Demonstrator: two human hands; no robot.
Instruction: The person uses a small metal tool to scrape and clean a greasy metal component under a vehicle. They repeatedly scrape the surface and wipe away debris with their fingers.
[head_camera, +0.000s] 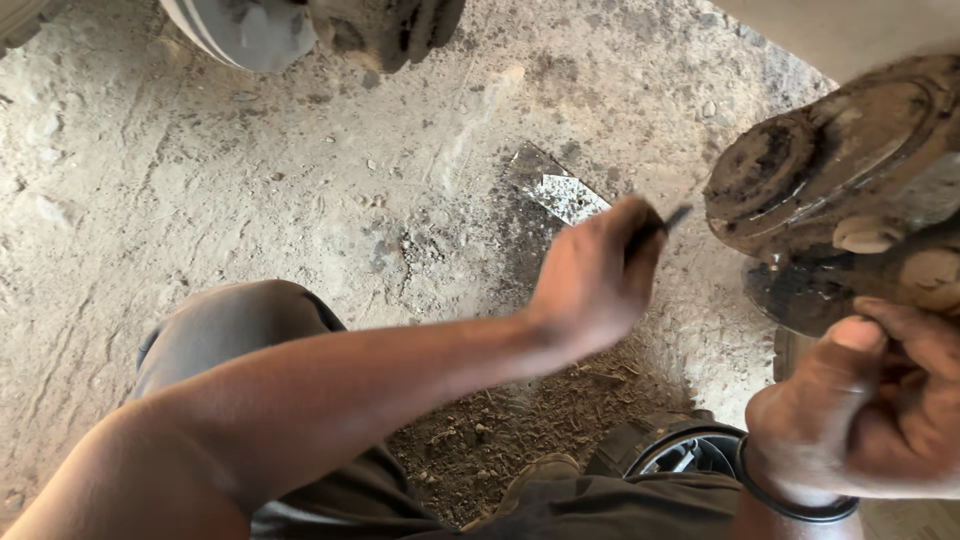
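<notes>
left hand closed around thin dark tool, tip aimed at rusty wheel hub | right hand curled, gripping grimy underside of hub, thumb up, dark wristband on wrist | hub at right edge, above dirt floor | crumpled foil scrap on floor beyond left hand
</notes>
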